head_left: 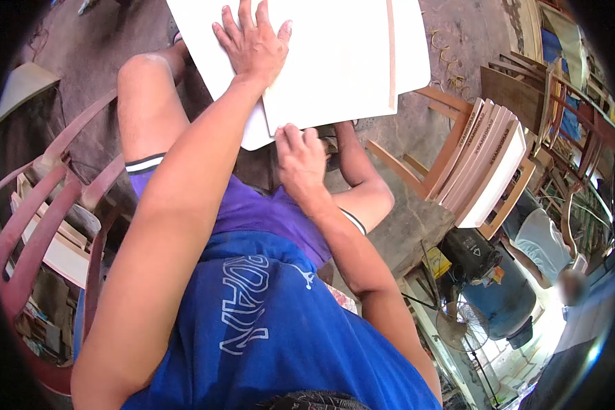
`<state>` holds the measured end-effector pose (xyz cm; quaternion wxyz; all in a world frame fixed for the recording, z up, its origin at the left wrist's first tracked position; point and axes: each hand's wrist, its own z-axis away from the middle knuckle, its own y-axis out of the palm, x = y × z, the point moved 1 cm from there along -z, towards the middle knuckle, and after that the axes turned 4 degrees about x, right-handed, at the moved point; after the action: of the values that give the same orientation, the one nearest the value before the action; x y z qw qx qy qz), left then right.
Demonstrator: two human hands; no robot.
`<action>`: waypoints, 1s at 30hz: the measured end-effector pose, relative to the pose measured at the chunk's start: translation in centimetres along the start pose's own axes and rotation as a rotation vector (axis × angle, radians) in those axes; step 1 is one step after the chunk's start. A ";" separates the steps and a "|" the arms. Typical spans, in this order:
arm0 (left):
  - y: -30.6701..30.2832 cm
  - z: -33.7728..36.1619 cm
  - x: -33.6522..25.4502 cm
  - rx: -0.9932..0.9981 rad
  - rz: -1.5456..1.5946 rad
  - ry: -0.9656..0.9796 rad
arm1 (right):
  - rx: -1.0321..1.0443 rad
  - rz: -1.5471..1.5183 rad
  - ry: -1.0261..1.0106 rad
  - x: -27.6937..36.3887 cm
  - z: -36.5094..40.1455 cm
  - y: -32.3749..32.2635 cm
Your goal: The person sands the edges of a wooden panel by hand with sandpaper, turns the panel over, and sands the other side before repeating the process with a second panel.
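A large white board [335,61] lies across my knees, with a thin wooden strip [391,55] running along its right side. A second white panel [253,137] shows under its near corner. My left hand [252,42] rests flat on the top board, palm down, fingers spread. My right hand [299,158] sits at the board's near edge with its fingers curled on that edge. I am seated, in a blue shirt and purple shorts.
A stack of white panels [488,164] leans on a wooden chair [417,171] at the right. A reddish chair frame [34,225] stands at my left. Lower right hold a fan [461,324], a blue machine [499,301] and another person [543,246]. More wooden chairs [560,102] stand behind.
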<state>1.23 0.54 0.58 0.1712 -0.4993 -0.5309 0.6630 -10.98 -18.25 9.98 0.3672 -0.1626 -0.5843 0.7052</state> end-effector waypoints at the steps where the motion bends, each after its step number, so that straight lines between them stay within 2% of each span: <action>1: 0.0 -0.1 0.1 0.003 0.005 0.002 | -0.016 -0.012 -0.006 -0.8 0.1 -0.3; 4: 0.1 0.9 0.3 0.019 -0.002 0.013 | -0.026 0.038 0.112 -2.9 1.1 -2.0; 6: -0.7 -0.1 -0.5 -0.022 -0.008 0.028 | -0.058 0.052 0.114 -1.1 0.7 -0.8; 8: -2.5 -0.1 -1.7 0.189 0.016 -0.133 | -0.104 0.031 0.079 1.7 0.1 0.3; 11: -1.7 0.4 -1.2 0.103 -0.029 -0.079 | -0.120 0.030 0.051 -0.5 0.8 -0.3; 13: -1.9 0.8 -1.3 0.111 -0.014 -0.075 | -0.120 0.055 0.119 -2.8 1.4 -1.5; 17: 0.2 0.3 0.1 0.007 -0.010 -0.009 | -0.129 0.057 0.098 0.2 0.2 0.1; 19: 0.3 0.2 0.1 -0.004 -0.006 0.003 | -0.097 0.076 0.083 1.3 -0.9 -0.6; 23: -0.3 0.4 0.0 0.008 0.004 0.005 | -0.013 0.078 0.119 -0.9 -0.9 -2.0; 25: -0.1 0.3 0.1 0.009 0.004 -0.003 | -0.003 0.172 0.067 0.7 -1.2 -1.9; 27: 0.0 0.3 0.0 0.007 0.007 -0.003 | 0.167 0.187 0.000 2.1 -1.6 -1.1; 29: 0.2 0.3 0.3 0.006 -0.001 0.010 | 0.044 0.136 0.006 -1.1 -0.8 -1.2; 30: 0.0 0.2 0.2 0.011 -0.001 0.007 | 0.046 0.194 0.066 -2.9 -0.5 -1.8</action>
<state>0.94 0.58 0.44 0.1763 -0.5003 -0.5269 0.6641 -8.13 -19.86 10.94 0.3201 -0.2331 -0.5371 0.7448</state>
